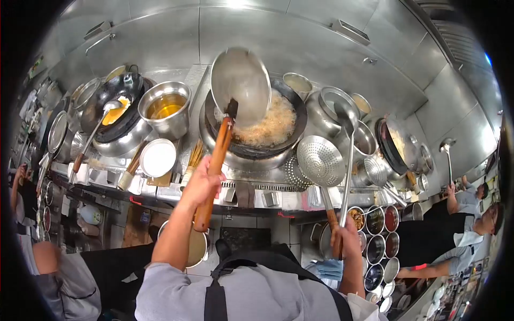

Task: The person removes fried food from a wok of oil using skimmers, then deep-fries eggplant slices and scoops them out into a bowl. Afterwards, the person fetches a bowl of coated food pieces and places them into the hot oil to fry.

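My left hand [202, 183] is closed around the wooden handle of a large round strainer [241, 80]. The strainer is tilted above the wok [301, 115], its surface too blurred to show any mesh. Pale, foaming food [273, 125] bubbles in the wok, partly hidden behind the strainer. In my right hand [347, 238] two handles are gripped together: those of a perforated skimmer [320, 159] and a ladle [348, 115]. Both heads are raised to the right of the wok, the ladle's farther back than the skimmer's.
Left of the wok stand a metal pot [167, 125] of yellow oil, a white-topped container [158, 158] and another wok [99, 101] with a ladle in yellow liquid. Metal pots [342, 101] and seasoning tubs [376, 218] are on the right. A co-worker [444, 235] stands at far right.
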